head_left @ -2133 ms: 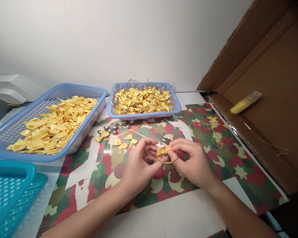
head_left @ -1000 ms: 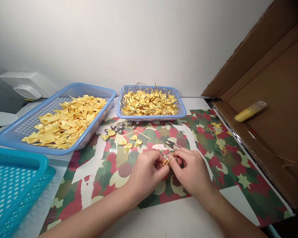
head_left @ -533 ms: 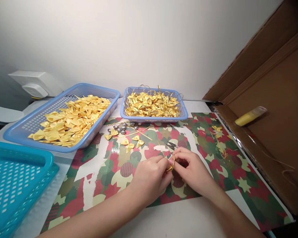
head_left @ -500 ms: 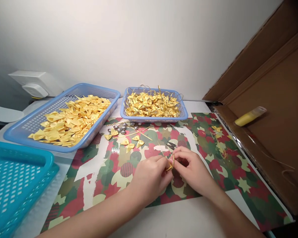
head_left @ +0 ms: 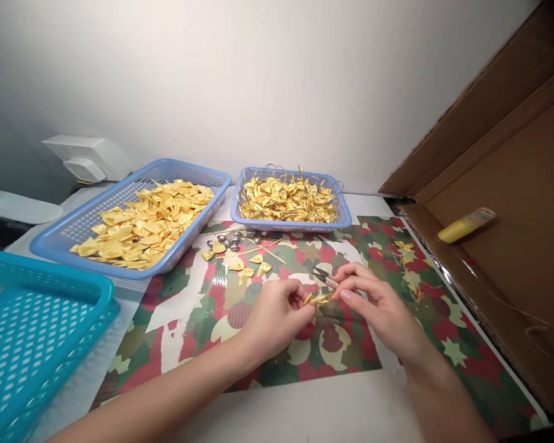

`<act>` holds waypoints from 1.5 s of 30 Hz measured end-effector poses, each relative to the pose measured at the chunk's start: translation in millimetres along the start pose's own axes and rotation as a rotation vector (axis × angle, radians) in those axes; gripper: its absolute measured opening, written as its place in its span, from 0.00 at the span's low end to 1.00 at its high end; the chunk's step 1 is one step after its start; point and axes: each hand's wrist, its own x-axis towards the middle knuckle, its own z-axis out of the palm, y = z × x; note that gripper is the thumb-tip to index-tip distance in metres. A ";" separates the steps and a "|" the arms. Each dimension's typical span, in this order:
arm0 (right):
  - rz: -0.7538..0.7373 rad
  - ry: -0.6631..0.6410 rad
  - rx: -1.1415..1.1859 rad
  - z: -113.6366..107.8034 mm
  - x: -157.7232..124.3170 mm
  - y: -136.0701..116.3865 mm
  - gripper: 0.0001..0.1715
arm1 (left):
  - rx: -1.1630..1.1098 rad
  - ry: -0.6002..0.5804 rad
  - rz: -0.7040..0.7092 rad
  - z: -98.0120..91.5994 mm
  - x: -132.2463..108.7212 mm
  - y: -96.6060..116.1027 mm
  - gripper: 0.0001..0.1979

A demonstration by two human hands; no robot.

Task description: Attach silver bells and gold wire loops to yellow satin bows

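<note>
My left hand [head_left: 284, 314] is closed in a pinch on a small yellow satin bow [head_left: 309, 299]. From the bow a gold cord [head_left: 323, 299] runs rightward to the fingertips of my right hand [head_left: 373, 301], whose thumb and index finger come together at its end. The exact grip there is small and partly hidden. Just beyond these fingertips lie dark-bladed thread snips [head_left: 324, 275], their handle end running under the right hand's fingers. Loose yellow bows [head_left: 261, 265] and several silver jingle bells [head_left: 234, 240] rest on the patterned sheet ahead of my left hand.
A blue basket [head_left: 50, 246] of yellow bows stands back left; another blue basket [head_left: 290, 226] holds bows with gold cord loops. A teal basket [head_left: 104, 295] is at the near left. Cardboard [head_left: 489, 184] bounds the right side, with a yellow tube [head_left: 464, 226] beside it.
My hands have drawn slightly apart, with the right turning outward. The upright gold loop between them now lies as flat strands beside the bow. The view has shifted slightly.
</note>
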 end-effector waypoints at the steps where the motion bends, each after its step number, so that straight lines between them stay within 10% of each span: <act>1: -0.028 -0.001 -0.031 -0.3 -0.6 -0.5 0.15 | -0.014 -0.007 -0.008 -0.2 0.0 0.0 0.07; 11: -0.152 0.140 -0.400 22.2 -3.5 0.6 0.07 | -0.094 -0.058 -0.046 0.8 -1.3 3.3 0.07; 22: 0.079 0.077 -0.059 35.7 3.7 4.2 0.10 | -0.061 -0.063 -0.022 -1.4 -1.7 5.2 0.11; 35: -0.172 -0.070 0.394 4.2 -5.8 2.5 0.16 | 0.038 0.075 0.070 -12.3 9.0 0.2 0.08; 45: -0.345 0.082 0.571 6.4 -4.2 -4.0 0.11 | 0.464 -0.058 0.624 -13.1 16.1 -17.3 0.07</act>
